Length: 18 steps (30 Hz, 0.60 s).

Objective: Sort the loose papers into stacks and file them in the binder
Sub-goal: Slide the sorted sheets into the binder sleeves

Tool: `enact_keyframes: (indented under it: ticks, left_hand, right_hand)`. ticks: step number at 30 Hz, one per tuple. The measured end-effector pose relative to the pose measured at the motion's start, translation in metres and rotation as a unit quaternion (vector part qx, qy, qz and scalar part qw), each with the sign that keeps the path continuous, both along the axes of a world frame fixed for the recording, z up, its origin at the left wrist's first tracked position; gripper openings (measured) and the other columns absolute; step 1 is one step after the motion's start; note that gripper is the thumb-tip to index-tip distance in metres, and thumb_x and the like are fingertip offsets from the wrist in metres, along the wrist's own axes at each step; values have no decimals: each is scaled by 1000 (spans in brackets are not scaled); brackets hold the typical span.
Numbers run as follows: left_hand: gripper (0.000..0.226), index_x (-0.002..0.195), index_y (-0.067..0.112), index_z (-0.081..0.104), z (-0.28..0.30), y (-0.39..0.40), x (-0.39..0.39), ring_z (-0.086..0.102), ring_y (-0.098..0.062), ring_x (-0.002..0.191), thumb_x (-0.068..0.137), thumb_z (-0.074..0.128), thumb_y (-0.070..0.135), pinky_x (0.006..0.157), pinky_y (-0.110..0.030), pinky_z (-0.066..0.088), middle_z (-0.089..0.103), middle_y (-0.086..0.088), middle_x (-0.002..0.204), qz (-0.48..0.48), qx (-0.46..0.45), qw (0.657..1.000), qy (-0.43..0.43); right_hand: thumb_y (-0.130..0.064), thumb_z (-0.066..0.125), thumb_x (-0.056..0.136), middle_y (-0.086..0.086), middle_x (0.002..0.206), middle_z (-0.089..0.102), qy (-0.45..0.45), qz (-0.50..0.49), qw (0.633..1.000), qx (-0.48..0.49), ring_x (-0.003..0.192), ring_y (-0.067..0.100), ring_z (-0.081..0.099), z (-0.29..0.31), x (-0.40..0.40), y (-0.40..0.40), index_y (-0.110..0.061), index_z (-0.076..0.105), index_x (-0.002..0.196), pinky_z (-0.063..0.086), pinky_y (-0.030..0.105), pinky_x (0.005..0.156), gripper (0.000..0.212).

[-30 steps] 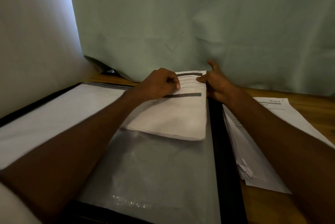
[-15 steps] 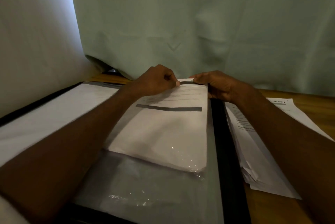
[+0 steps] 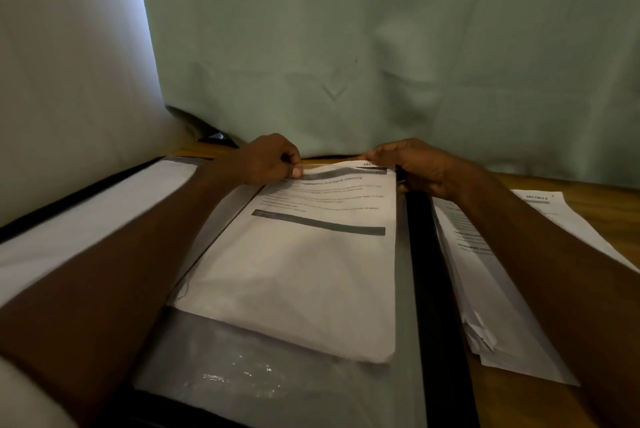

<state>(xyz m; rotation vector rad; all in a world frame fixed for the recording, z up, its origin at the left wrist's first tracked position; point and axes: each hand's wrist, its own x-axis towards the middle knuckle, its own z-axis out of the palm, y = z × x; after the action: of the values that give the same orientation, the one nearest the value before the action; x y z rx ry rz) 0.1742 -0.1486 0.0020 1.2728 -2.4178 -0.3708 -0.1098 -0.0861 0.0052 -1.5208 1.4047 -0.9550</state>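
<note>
An open black binder lies on the wooden table with a clear plastic sleeve on its right page. A stack of printed papers sits most of the way inside the sleeve, its lower edge well above the sleeve's bottom. My left hand pinches the top left corner of the papers or the sleeve's mouth. My right hand grips the top right corner at the far edge. Which layer each hand holds I cannot tell.
More printed sheets lie in a loose stack on the table right of the binder, under my right forearm. The binder's left page is white. A green curtain hangs right behind the table.
The papers have slid down toward me, deeper into the sleeve. Both hands have stayed at the top edge, the right hand curling over its corner.
</note>
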Motion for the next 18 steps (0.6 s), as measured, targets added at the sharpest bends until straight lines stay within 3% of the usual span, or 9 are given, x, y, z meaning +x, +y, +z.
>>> enact_keyframes:
  ticks: [3, 6, 10, 13, 16, 18]
  left_hand:
    - [5, 86, 25, 74, -3, 0, -1, 63, -1, 81, 89, 78, 22, 72, -18, 44, 73, 10, 87, 5, 12, 1000, 7]
    - [8, 84, 26, 73, -3, 0, 0, 61, 3, 81, 89, 78, 22, 73, -16, 41, 70, 14, 85, -4, -7, 1000, 9]
    - [9, 84, 26, 72, 2, 0, 2, 61, 2, 80, 89, 77, 20, 71, -13, 40, 69, 14, 85, 3, -16, 1000, 22]
    - [14, 81, 30, 71, 2, 1, 0, 62, 0, 82, 89, 78, 21, 72, -16, 42, 70, 12, 85, 3, -14, 1000, 22]
    - [13, 81, 32, 71, 0, 2, -1, 63, -3, 84, 88, 78, 24, 75, -20, 45, 72, 9, 88, 2, -5, 1000, 6]
    - [11, 82, 31, 71, -1, 2, 0, 64, -4, 85, 88, 78, 25, 76, -22, 45, 73, 8, 88, 5, -8, 1000, 4]
  right_hand:
    - [-59, 70, 85, 12, 79, 69, 30, 26, 999, -34, 66, 20, 56, 3, 5, 5, -9, 79, 101, 38, 26, 52, 53]
    - [-64, 75, 72, 10, 80, 68, 105, 43, 992, -63, 67, 17, 57, 1, 10, 7, -10, 79, 98, 41, 25, 57, 60]
    - [-54, 83, 61, 14, 91, 69, 133, 100, 986, -23, 80, 25, 55, 6, 7, 10, -11, 80, 98, 41, 32, 68, 57]
    - [-48, 83, 64, 19, 97, 70, 131, 129, 983, 19, 87, 29, 55, 12, 4, 12, -16, 82, 95, 42, 32, 70, 44]
    - [-33, 84, 76, 20, 105, 75, 185, 126, 974, 25, 88, 25, 66, 14, 5, 10, -9, 80, 100, 55, 42, 92, 35]
    - [-24, 85, 79, 22, 106, 74, 198, 110, 974, 18, 87, 24, 67, 13, 8, 9, -4, 79, 101, 54, 45, 99, 30]
